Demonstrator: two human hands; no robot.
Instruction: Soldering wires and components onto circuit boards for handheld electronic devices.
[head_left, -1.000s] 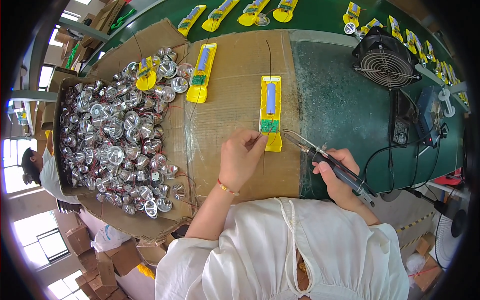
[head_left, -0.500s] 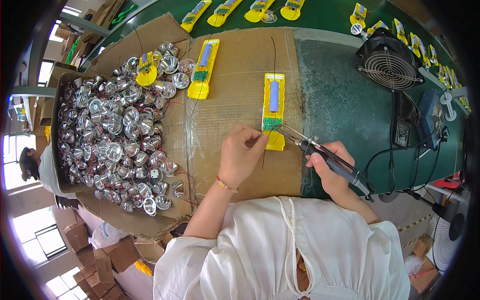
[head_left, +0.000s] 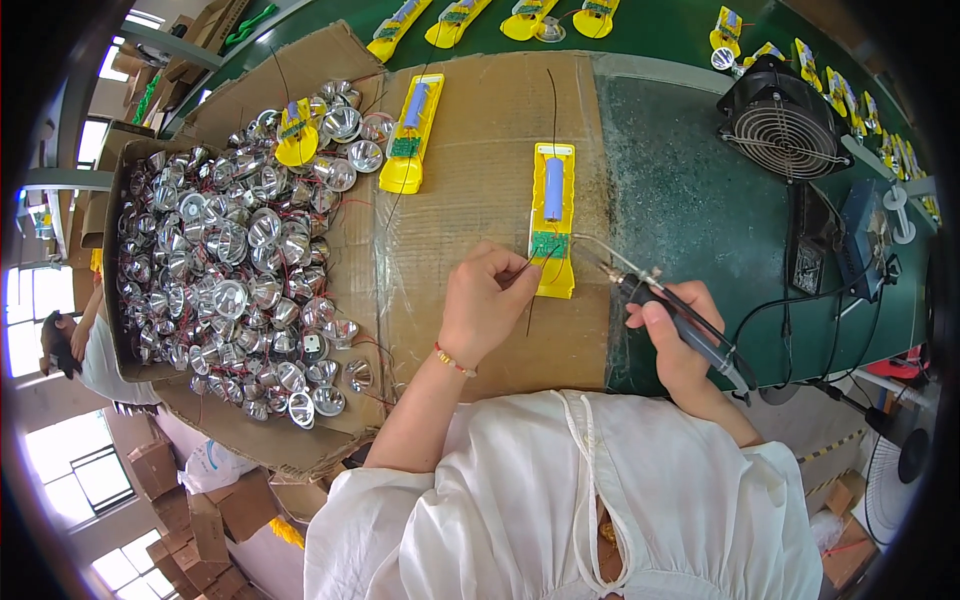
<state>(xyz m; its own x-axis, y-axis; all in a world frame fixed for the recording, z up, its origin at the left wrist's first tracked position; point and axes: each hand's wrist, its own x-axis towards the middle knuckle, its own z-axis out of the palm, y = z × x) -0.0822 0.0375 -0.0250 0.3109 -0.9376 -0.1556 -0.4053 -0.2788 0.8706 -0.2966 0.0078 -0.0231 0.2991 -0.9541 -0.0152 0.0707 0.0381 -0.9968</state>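
My left hand (head_left: 484, 308) pinches a thin black wire at the lower left of a green circuit board (head_left: 549, 246). The board sits in a yellow flashlight housing (head_left: 558, 286), below a lilac cylindrical battery (head_left: 553, 190); another dark wire runs up from the housing's top. A soldering iron (head_left: 706, 350) is gripped in my right hand (head_left: 672, 335), its bent metal tip close to the board's right upper edge. Whether the tip touches the board I cannot tell.
A cardboard box of shiny reflectors (head_left: 230, 300) with red wires fills the left side. Another yellow housing (head_left: 402, 176) lies on the cardboard sheet (head_left: 480, 150). At the right stand a black fan (head_left: 785, 135) and a blue soldering station (head_left: 862, 240) with cables. Several housings line the green table (head_left: 650, 45).
The soldering iron's tip has shifted up and right, from the board's middle to its right edge. My left hand keeps its pinch on the wire almost unmoved.
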